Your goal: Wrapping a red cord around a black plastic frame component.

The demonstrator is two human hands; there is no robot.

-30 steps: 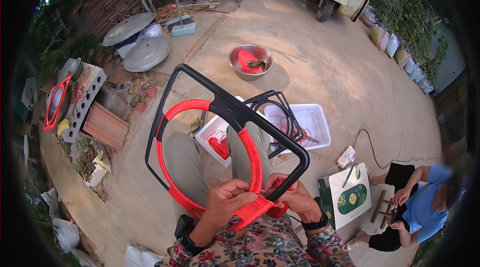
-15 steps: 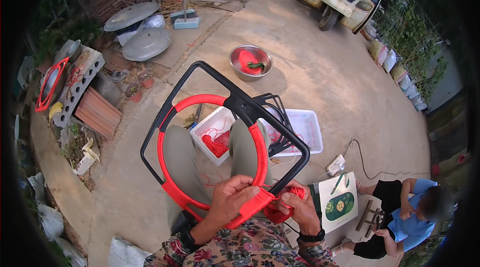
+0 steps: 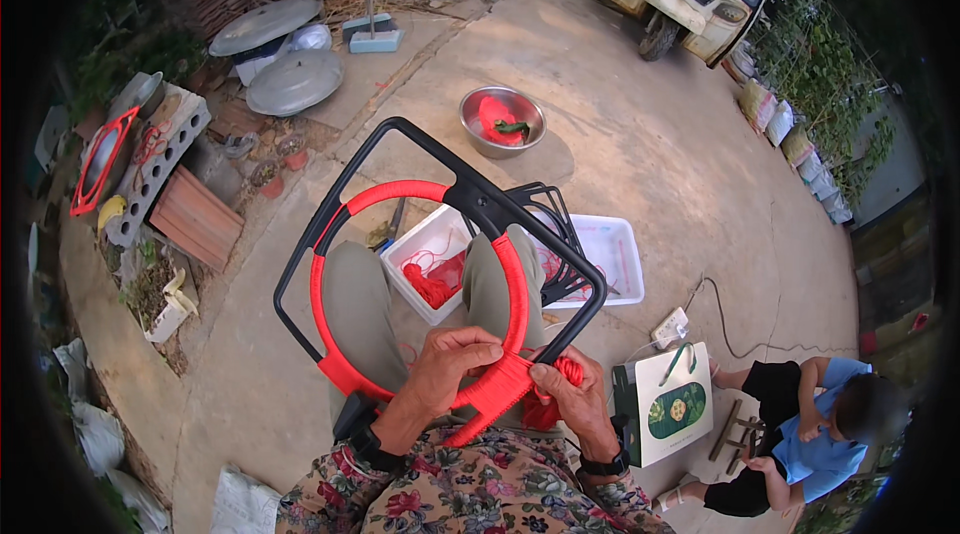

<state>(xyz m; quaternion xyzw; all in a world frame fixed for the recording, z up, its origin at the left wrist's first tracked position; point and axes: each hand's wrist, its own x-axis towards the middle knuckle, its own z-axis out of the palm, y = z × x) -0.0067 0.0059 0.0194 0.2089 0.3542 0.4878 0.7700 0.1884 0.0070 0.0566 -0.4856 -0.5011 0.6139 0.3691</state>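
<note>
Above my lap sits a black frame (image 3: pixel 484 202) with a rounded square outline and an inner ring (image 3: pixel 516 284) wrapped in red cord. My left hand (image 3: pixel 440 371) is closed on the ring's lower edge, thumb and fingertips together beside the wrapped section (image 3: pixel 497 389). My right hand (image 3: pixel 580 404) holds a bundle of red cord (image 3: pixel 569 370), its thumb pressed to the right end of that section. More of the cord hangs below the right fingers. The fingers' undersides are hidden.
Ahead of my knees are a white box (image 3: pixel 397 259) with red cord (image 3: pixel 432 286) and another white box (image 3: pixel 628 264) with black frames (image 3: pixel 562 244). A metal bowl (image 3: pixel 478 139) stands beyond. At right are a paper bag (image 3: pixel 655 434), a power strip (image 3: pixel 668 328) and a seated person (image 3: pixel 820 434).
The frame has shifted slightly left. My right hand has moved left and up, bringing its thumb onto the wrapped section. My left hand has risen slightly along the ring.
</note>
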